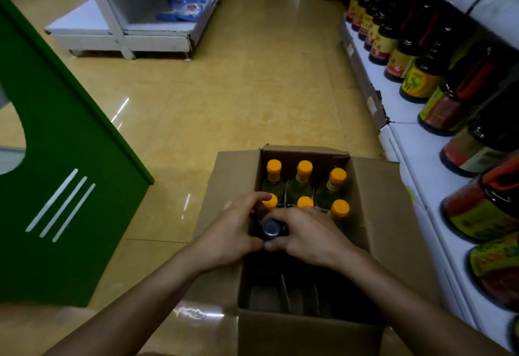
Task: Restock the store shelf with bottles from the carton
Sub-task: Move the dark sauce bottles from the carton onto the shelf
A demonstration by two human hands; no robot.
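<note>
The carton point(376, 215) has its flaps spread outward, so its mouth is open from above. Six orange-capped bottles point(304, 167) fill the two far rows, caps close together. In the next row the left grip point(230, 232) and right grip point(311, 235) curl round a dark-capped bottle point(270, 227) and take up the middle of the opening. The near compartments, split by thin cardboard dividers point(285, 291), are dark and open at the top. At the right of the frame the store shelf point(415, 159) stands just beside the carton. Its dark sauce bottles point(421, 80) stand in a close line behind a bare white front strip. A green panel point(64, 159) blocks the left, and open tiled floor point(252, 89) lies between.
</note>
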